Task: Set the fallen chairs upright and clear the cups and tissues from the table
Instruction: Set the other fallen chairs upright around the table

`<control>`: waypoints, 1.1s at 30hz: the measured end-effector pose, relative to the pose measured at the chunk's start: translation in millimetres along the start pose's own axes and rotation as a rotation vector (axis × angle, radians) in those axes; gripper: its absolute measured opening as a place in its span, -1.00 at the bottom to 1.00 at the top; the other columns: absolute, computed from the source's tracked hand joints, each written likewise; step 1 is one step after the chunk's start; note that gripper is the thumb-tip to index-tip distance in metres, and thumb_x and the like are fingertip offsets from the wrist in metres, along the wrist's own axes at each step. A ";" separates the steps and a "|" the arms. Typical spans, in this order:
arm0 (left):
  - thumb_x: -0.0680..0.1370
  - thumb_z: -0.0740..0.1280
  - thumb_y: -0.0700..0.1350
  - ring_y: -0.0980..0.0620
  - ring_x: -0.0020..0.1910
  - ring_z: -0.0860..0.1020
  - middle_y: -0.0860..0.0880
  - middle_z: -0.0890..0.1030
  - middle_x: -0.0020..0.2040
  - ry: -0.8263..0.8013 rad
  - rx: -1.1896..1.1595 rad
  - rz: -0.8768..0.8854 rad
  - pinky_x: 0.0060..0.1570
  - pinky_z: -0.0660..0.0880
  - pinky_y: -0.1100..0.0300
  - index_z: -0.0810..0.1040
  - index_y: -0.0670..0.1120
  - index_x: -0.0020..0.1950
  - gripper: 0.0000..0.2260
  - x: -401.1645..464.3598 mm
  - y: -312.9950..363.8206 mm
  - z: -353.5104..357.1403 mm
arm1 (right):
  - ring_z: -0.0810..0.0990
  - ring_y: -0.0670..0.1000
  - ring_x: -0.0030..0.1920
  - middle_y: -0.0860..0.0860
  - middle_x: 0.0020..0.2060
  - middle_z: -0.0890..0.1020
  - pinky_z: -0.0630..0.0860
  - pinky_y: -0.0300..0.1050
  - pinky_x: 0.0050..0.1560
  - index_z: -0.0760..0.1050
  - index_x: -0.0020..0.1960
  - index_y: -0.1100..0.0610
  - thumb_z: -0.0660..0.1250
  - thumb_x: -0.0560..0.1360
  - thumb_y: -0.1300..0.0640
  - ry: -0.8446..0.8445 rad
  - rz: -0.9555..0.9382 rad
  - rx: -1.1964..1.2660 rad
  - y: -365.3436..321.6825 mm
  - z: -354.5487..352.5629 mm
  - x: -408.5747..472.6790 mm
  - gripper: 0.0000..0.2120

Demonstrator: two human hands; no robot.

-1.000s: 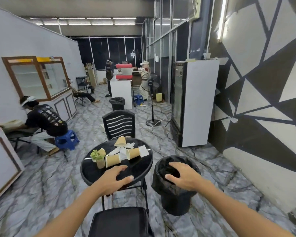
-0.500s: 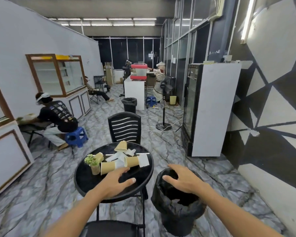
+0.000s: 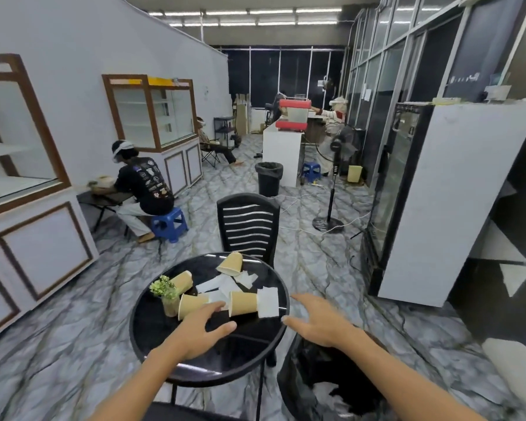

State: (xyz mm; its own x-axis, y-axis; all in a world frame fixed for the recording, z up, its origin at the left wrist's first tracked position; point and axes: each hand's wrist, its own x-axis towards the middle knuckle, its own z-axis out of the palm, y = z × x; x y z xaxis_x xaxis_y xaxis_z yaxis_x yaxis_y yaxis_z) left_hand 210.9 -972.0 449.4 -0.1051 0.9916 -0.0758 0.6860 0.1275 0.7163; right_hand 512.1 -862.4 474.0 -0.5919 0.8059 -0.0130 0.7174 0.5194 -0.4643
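Note:
A round black table (image 3: pixel 164 332) holds several tan paper cups lying on their sides: one near the front (image 3: pixel 190 304), one at the right (image 3: pixel 243 302), one at the back (image 3: pixel 232 263) and one at the left (image 3: pixel 183 281). White tissues (image 3: pixel 268 301) lie scattered among them. My left hand (image 3: pixel 202 329) hovers open just in front of the front cup. My right hand (image 3: pixel 318 322) is open at the table's right edge, above a black-lined bin (image 3: pixel 322 378). A black slatted chair (image 3: pixel 248 224) stands upright behind the table. Another chair's seat (image 3: pixel 176 414) shows at the bottom edge.
A small potted plant (image 3: pixel 166 294) stands on the table's left side. A tall white-sided fridge (image 3: pixel 431 208) is at the right, a standing fan (image 3: pixel 331 189) and cables beyond. A person sits on a blue stool (image 3: pixel 169 223) at the left near display cabinets.
Both hands have moved forward toward the cups; my right hand has left the bin's mouth for the table edge. The view has shifted right and closer.

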 end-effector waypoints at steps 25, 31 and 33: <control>0.38 0.24 0.51 0.08 0.44 0.34 0.15 0.38 0.48 0.155 0.102 -0.287 0.43 0.34 0.02 0.30 0.17 0.51 -0.22 107.8 -45.8 9.4 | 0.31 -0.03 0.46 -0.05 0.49 0.35 0.29 -0.08 0.40 0.21 0.54 0.03 0.28 0.48 -0.33 -0.273 -0.255 0.051 45.2 43.2 218.7 -0.24; 0.37 0.25 0.51 0.07 0.52 0.18 0.17 0.27 0.52 0.120 0.179 -0.281 0.48 0.25 -0.08 0.24 0.21 0.52 -0.22 148.8 -97.5 14.6 | 0.26 -0.01 0.50 -0.06 0.52 0.30 0.27 -0.01 0.46 0.18 0.56 0.02 0.28 0.40 -0.38 -0.357 -0.223 0.016 44.1 95.5 266.8 -0.14; 0.37 0.25 0.50 0.07 0.53 0.16 0.20 0.24 0.53 0.108 0.243 -0.284 0.46 0.27 -0.15 0.22 0.22 0.52 -0.21 161.9 -110.8 16.9 | 0.25 -0.01 0.51 -0.08 0.53 0.29 0.27 0.00 0.47 0.17 0.56 0.00 0.31 0.39 -0.35 -0.369 -0.209 0.008 47.5 113.0 279.7 -0.14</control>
State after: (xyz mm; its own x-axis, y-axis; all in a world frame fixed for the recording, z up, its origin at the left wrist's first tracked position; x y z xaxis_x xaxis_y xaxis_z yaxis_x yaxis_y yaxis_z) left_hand 130.0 -825.1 346.1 -0.3816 0.9096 -0.1642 0.7679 0.4109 0.4914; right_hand 339.1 -644.4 348.2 -0.8169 0.5275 -0.2332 0.5664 0.6574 -0.4970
